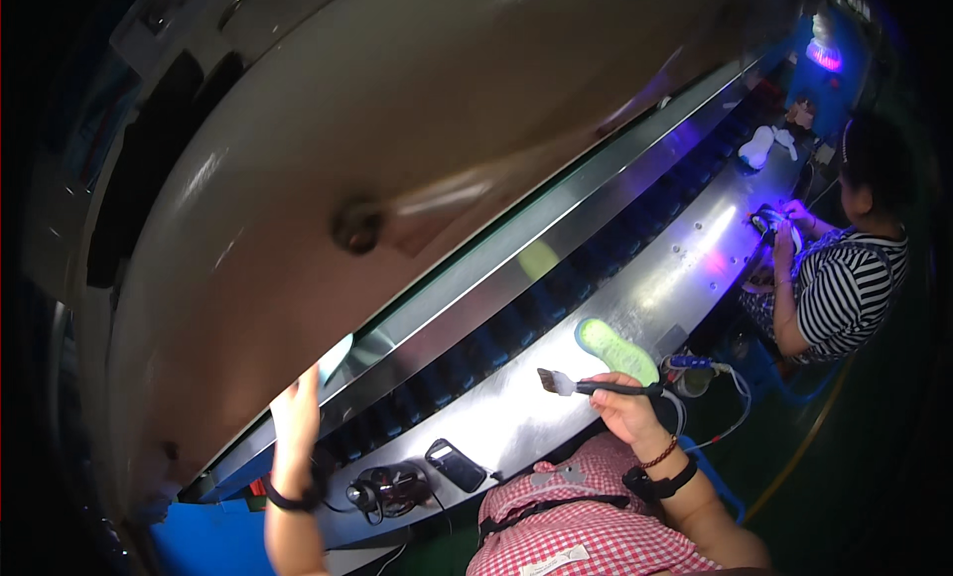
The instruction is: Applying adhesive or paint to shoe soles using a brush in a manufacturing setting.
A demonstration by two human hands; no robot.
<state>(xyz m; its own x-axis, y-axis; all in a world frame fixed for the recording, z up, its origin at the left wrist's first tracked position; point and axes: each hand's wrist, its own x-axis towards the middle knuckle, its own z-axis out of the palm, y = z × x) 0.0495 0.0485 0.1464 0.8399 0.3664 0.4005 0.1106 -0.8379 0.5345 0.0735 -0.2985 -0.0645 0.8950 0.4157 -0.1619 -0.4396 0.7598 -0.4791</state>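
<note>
1. Grip check first: our right hand (pixel 623 409) is closing round the brush (pixel 567 384) by its dark handle, with the bristles pointing left over the metal bench (pixel 526 407); our left hand (pixel 298 402) is stretching out to a pale piece (pixel 338 358) at the edge of the big glossy cover (pixel 298 229); we aren't able to tell whether its fingers are pinching that piece or just meeting it (the angle really isn't helping us there).

2. Doing this bit well, in our opinion: we're better off keeping the brush level and its bristles clear of everything while the left hand is busy; we're also wanting to take the pale piece by its rim, so our fingers aren't smearing its face; going gently past the cover's edge is probably saving us a scrape.

3. Looks: the green sole (pixel 620 353) is lying on the metal bench, just beyond the brush and right hand; it's showing a yellowish-green face, a narrowing middle and a bluish-grey rim round its far end; the pale piece is showing only a slim, whitish-blue, curved sliver, so we're not judging its full shape; the bristles are looking brown and bunched below a pale collar.
</note>
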